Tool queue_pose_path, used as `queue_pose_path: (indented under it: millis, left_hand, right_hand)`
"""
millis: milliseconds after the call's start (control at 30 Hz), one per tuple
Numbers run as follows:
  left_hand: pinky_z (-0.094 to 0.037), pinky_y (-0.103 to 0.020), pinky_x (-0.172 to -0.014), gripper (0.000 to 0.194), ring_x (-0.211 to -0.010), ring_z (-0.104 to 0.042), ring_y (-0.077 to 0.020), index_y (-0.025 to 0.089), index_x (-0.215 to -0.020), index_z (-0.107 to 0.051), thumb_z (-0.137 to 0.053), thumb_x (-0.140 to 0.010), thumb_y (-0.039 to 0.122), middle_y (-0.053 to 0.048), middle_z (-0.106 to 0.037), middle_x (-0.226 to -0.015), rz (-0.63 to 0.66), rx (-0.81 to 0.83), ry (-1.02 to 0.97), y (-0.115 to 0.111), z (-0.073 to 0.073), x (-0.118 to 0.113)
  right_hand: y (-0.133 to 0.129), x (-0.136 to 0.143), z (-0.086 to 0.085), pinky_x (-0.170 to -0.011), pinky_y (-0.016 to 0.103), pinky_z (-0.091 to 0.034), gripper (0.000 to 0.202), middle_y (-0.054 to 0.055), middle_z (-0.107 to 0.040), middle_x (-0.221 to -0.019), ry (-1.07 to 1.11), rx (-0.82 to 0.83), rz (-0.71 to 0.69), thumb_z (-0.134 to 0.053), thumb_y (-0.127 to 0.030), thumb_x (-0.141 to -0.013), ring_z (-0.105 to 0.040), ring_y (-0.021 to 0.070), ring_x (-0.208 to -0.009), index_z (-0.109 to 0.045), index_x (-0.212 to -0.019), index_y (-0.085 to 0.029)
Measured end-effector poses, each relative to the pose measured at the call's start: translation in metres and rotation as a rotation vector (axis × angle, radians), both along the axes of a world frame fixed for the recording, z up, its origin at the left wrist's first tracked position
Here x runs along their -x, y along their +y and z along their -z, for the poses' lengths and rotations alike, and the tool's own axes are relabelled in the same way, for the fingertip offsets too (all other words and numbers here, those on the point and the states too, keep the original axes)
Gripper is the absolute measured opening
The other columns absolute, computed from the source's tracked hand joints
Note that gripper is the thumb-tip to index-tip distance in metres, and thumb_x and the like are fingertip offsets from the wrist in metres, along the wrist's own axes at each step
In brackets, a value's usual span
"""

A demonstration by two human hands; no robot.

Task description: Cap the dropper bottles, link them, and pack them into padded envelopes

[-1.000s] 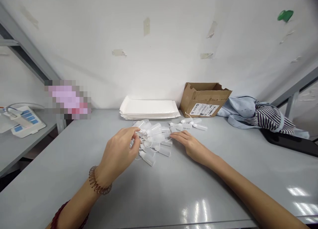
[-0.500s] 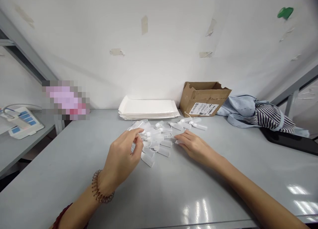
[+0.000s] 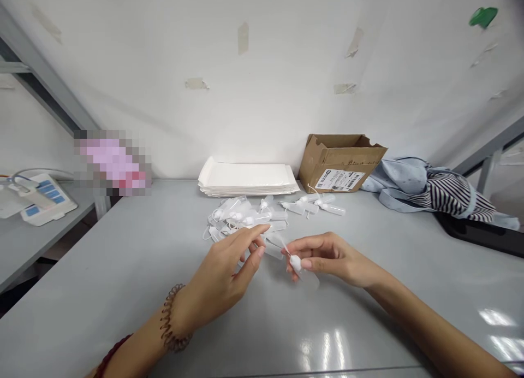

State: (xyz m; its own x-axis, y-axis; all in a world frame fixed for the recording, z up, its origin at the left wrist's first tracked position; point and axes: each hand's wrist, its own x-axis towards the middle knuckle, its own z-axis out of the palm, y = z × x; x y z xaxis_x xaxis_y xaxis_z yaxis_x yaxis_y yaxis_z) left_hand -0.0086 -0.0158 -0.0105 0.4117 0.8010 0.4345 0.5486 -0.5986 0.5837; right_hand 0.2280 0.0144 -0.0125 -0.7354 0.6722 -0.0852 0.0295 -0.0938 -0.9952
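My right hand (image 3: 327,258) pinches a small translucent plastic dropper bottle (image 3: 308,277) near its white cap, between thumb and fingers. The bottle's clear body slants down toward me, and its thin tip points up and left. My left hand (image 3: 233,269) hovers just left of it, thumb and fingers apart, with nothing between them. Beyond and partly under my left hand lies a loose pile of similar dropper bottles (image 3: 245,210), several with thin white cap straps. Part of that pile is hidden behind my left hand.
A stack of white padded envelopes (image 3: 249,178) lies against the wall behind the pile. To its right stands an open cardboard box (image 3: 341,162) with a label. Blue and striped cloth (image 3: 442,189) rests on a black object at the far right. Left, a white device (image 3: 47,198) sits on another table.
My right hand has lifted a dropper bottle from the pile's right side and brought it nearer to me. My left hand has moved right, off the pile's left side, toward that bottle.
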Motion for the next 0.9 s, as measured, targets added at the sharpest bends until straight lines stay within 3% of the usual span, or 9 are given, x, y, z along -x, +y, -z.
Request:
queue_pose_path:
  millis: [167,333,467,567,700,800,900]
  left_hand:
    - [-0.051,-0.025,-0.072,0.034,-0.080,-0.060,-0.0126,0.021,-0.125,-0.046,-0.044,-0.091,0.016,-0.003,-0.065,-0.097,0.032,0.033,0.004,-0.002,0.000,-0.001]
    - [-0.048,-0.024,-0.068,0.020,-0.075,-0.059,-0.0127,0.019,-0.103,-0.059,-0.044,-0.091,0.014,-0.002,-0.065,-0.085,0.059,0.019,-0.002,-0.001,-0.002,-0.003]
    - [-0.046,-0.023,-0.065,0.018,-0.071,-0.058,-0.0119,0.018,-0.097,-0.062,-0.047,-0.090,0.012,-0.001,-0.064,-0.078,0.060,-0.013,-0.035,0.000,-0.002,-0.004]
    - [-0.045,-0.021,-0.063,0.016,-0.068,-0.057,-0.0111,0.017,-0.093,-0.064,-0.051,-0.087,0.009,0.000,-0.064,-0.074,0.045,-0.054,-0.070,0.001,0.000,-0.004]
    - [-0.045,-0.022,-0.060,0.012,-0.064,-0.058,-0.0115,0.017,-0.086,-0.064,-0.054,-0.085,0.010,0.000,-0.064,-0.070,0.024,-0.046,-0.082,0.001,0.001,-0.005]
    - [-0.046,-0.022,-0.060,0.014,-0.064,-0.059,-0.0123,0.018,-0.084,-0.064,-0.053,-0.087,0.011,-0.001,-0.065,-0.071,0.042,-0.011,-0.073,0.001,0.000,-0.007]
    - [-0.047,-0.023,-0.062,0.015,-0.066,-0.059,-0.0129,0.018,-0.088,-0.065,-0.051,-0.088,0.012,-0.002,-0.066,-0.073,0.096,0.008,-0.054,0.000,0.001,-0.009]
  right_hand:
    - [0.000,0.001,0.011,-0.075,0.034,-0.047,0.027,0.005,-0.066,-0.088,0.131,0.140,-0.061,-0.061,-0.028,-0.084,-0.063,0.0142,-0.072,-0.065,-0.109,-0.018]
    - [-0.002,0.004,0.010,-0.074,0.032,-0.046,0.027,0.004,-0.066,-0.086,0.125,0.176,-0.071,-0.062,-0.030,-0.083,-0.061,0.0124,-0.068,-0.066,-0.107,-0.017]
    - [-0.003,0.008,0.006,-0.049,0.021,-0.037,0.028,0.005,-0.067,-0.085,0.083,0.237,0.007,-0.059,-0.036,-0.084,-0.050,0.0070,-0.051,-0.063,-0.105,-0.017]
    - [-0.003,0.009,0.003,-0.043,0.019,-0.024,0.027,0.004,-0.067,-0.079,-0.002,0.210,0.115,-0.058,-0.040,-0.085,-0.035,0.0039,-0.045,-0.062,-0.097,-0.017]
    - [-0.004,0.008,0.000,-0.043,0.019,-0.019,0.031,-0.004,-0.050,-0.056,-0.054,0.134,0.208,-0.057,-0.046,-0.085,-0.026,0.0042,-0.045,-0.057,-0.080,-0.015]
    - [-0.007,0.009,0.000,-0.043,0.020,-0.018,0.034,-0.007,-0.037,-0.054,-0.033,0.119,0.230,-0.056,-0.049,-0.084,-0.023,0.0047,-0.046,-0.054,-0.076,-0.016]
    - [-0.010,0.011,0.000,-0.044,0.020,-0.019,0.034,-0.007,-0.034,-0.055,-0.025,0.102,0.226,-0.056,-0.049,-0.084,-0.023,0.0055,-0.047,-0.053,-0.077,-0.017]
